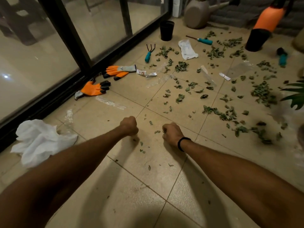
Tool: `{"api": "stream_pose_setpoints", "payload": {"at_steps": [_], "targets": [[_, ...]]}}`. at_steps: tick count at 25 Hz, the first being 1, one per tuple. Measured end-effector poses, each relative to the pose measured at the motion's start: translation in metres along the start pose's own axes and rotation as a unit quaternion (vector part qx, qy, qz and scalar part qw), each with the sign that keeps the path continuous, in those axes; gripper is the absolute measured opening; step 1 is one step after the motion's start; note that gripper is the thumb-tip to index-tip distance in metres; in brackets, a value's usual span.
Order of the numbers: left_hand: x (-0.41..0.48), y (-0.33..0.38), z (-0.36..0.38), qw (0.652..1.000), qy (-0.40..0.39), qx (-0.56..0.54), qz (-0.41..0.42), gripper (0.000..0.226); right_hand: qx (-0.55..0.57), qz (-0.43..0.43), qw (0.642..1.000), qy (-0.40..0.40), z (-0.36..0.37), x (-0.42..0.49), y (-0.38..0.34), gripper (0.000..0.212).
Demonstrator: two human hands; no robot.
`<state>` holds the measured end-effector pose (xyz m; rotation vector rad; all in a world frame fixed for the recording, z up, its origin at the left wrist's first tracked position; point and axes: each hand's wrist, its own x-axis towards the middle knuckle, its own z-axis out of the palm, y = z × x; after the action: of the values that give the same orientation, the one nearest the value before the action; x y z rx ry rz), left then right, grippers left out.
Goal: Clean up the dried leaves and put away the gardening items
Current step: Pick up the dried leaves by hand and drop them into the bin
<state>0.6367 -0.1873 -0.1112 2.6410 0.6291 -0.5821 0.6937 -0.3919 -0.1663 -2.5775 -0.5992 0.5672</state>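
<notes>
Dried green leaves lie scattered over the tiled floor, thickest toward the right. My left hand and my right hand are both curled into fists above the tiles, holding nothing I can see. Two orange gardening gloves lie by the glass door. A teal-handled hand rake, a teal-handled tool and a third teal tool lie farther back. Two black pots stand at the back.
A white cloth lies at the left near the sliding door track. A white bag, paper scraps and clear plastic strips litter the floor. A grey watering can, an orange sprayer and a plant stand at the back and right.
</notes>
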Motion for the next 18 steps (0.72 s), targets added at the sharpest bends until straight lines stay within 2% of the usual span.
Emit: {"api": "stream_pose_setpoints", "payload": {"at_steps": [3,6,10,12,14,16,18], "targets": [[-0.016,-0.026,0.039,1.000,0.005,0.018,0.009,0.038,-0.002,-0.043,0.999,0.003,0.006,0.007,-0.010,0.011],[-0.031,-0.043,0.060,0.997,0.041,-0.006,0.066,0.048,-0.039,-0.097,0.995,0.003,0.015,0.010,-0.024,0.023],[-0.056,-0.040,0.083,0.990,0.071,-0.026,0.121,0.052,-0.089,-0.150,0.985,0.015,0.025,0.011,-0.033,0.022],[-0.073,-0.032,0.102,0.984,0.090,-0.046,0.149,0.049,-0.051,-0.143,0.988,0.033,0.028,0.013,-0.035,0.019],[-0.085,-0.024,0.117,0.979,0.095,-0.078,0.163,0.049,0.021,-0.092,0.993,0.066,0.022,0.019,-0.039,0.018],[-0.085,-0.019,0.123,0.976,0.106,-0.112,0.154,0.050,0.085,-0.046,0.993,0.063,0.015,0.034,-0.039,0.025],[-0.083,-0.020,0.123,0.974,0.114,-0.136,0.139,0.052,0.026,-0.074,0.997,0.022,0.007,0.048,-0.040,0.039]]}}
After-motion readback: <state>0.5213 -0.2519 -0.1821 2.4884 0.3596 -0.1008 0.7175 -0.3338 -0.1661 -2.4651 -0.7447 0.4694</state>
